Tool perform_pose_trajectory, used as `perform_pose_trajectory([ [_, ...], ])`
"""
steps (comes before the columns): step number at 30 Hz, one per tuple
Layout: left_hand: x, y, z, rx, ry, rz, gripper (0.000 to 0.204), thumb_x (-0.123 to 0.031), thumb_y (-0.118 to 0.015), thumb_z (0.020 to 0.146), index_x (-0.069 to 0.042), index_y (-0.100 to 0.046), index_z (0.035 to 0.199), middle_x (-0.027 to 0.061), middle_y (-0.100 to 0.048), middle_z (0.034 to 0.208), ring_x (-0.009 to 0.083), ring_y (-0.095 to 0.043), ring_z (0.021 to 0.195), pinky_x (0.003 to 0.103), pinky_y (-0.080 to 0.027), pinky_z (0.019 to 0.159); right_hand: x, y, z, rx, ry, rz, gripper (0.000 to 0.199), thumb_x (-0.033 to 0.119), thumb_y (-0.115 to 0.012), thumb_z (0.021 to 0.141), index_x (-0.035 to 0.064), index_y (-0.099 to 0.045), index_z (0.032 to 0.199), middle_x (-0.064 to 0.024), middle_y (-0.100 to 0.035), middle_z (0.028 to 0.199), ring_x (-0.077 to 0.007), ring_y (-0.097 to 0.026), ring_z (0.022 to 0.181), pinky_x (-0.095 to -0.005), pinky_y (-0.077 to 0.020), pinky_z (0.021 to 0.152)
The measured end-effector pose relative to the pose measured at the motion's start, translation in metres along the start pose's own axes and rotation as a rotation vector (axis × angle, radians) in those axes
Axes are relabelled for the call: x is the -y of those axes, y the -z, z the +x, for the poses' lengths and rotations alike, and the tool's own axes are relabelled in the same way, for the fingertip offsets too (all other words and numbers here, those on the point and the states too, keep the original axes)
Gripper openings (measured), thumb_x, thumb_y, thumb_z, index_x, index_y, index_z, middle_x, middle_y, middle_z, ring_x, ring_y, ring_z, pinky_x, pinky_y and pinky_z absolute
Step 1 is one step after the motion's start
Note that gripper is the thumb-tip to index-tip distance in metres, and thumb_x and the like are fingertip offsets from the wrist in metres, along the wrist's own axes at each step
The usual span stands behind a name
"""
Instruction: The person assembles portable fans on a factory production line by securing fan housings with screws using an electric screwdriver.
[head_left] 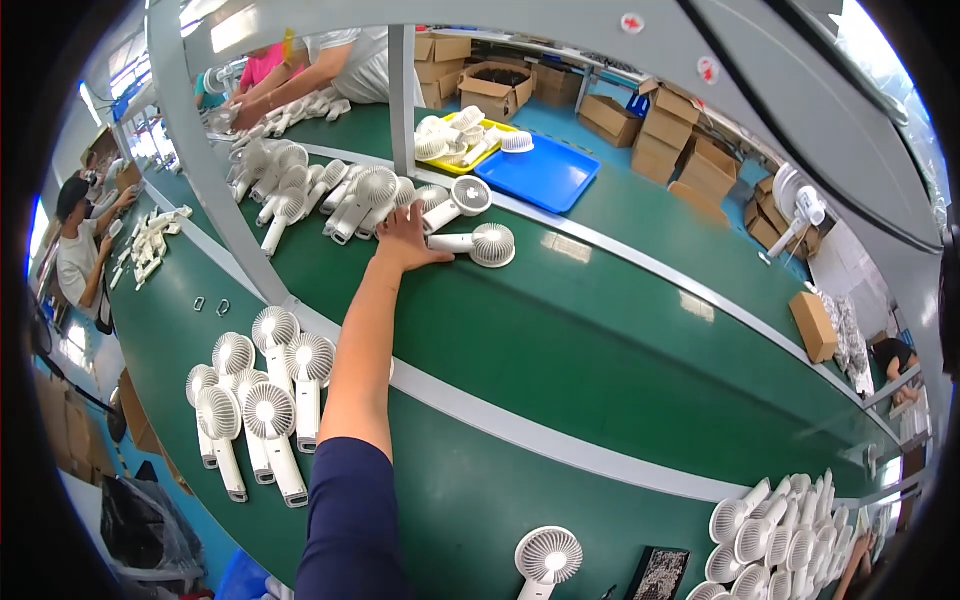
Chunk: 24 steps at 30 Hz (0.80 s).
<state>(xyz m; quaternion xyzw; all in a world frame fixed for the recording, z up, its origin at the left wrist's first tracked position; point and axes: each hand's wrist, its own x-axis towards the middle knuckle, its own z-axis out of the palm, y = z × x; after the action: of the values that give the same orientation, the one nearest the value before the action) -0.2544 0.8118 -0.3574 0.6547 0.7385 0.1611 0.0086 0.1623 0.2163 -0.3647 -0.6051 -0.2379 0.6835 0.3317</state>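
My left hand (403, 243) reaches out over the far green belt, with thumb and fingers spread apart. A white handheld fan (490, 245) lies on its back there, its handle end beside my palm, between thumb and fingers. I cannot tell whether the hand touches it. Just past my fingertips is another white fan with a grey centre (470, 196). A heap of white handheld fans (375, 187) lies against the left side of the hand. My right hand is not in view.
On the near surface are a cluster of fans (268, 410), a single fan (549, 556), a black box-like object (660, 573) and rows of fans (770, 535). A metal post (225, 150) stands left. Beyond lie a blue tray (540, 172) and yellow tray (484, 153). Other people work nearby.
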Motion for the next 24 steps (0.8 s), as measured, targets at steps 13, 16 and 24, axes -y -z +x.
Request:
perform_pose_trajectory([
  [13, -0.049, 0.01, -0.002, 0.317, 0.079, 0.052, 0.115, -0.065, -0.078, 0.05, -0.019, -0.028, 0.144, 0.0251, -0.016, 0.147, 0.0416, -0.02, 0.136, 0.057, -0.02, 0.107, 0.007, -0.029, -0.01, -0.186, 0.116, -0.101, 0.033, 0.018, -0.061, 0.089, 0.0029, -0.049, 0.116, -0.0053, -0.057, 0.086, -0.0118, -0.052, 0.069, -0.0258, -0.0427, 0.058],
  [16, -0.046, 0.006, -0.003, 0.282, -0.013, -0.033, 0.103, -0.062, -0.078, 0.053, -0.042, -0.028, 0.141, 0.0235, -0.001, 0.15, 0.0438, -0.017, 0.135, 0.057, -0.021, 0.107, 0.015, -0.035, -0.012, -0.288, 0.148, -0.026, 0.033, 0.016, -0.061, 0.09, 0.0035, -0.047, 0.117, -0.0077, -0.057, 0.095, -0.0134, -0.053, 0.076, -0.0267, -0.0431, 0.061],
  [24, -0.056, -0.011, -0.003, 0.165, -0.192, 0.05, 0.068, -0.061, -0.073, 0.062, -0.035, -0.055, 0.121, 0.0093, -0.032, 0.136, 0.0371, -0.034, 0.123, 0.056, -0.032, 0.1, 0.004, -0.009, 0.0, -0.145, 0.09, -0.399, 0.046, 0.019, -0.061, 0.088, -0.0013, -0.046, 0.127, -0.0056, -0.06, 0.081, -0.0122, -0.054, 0.062, -0.0282, -0.0462, 0.058],
])
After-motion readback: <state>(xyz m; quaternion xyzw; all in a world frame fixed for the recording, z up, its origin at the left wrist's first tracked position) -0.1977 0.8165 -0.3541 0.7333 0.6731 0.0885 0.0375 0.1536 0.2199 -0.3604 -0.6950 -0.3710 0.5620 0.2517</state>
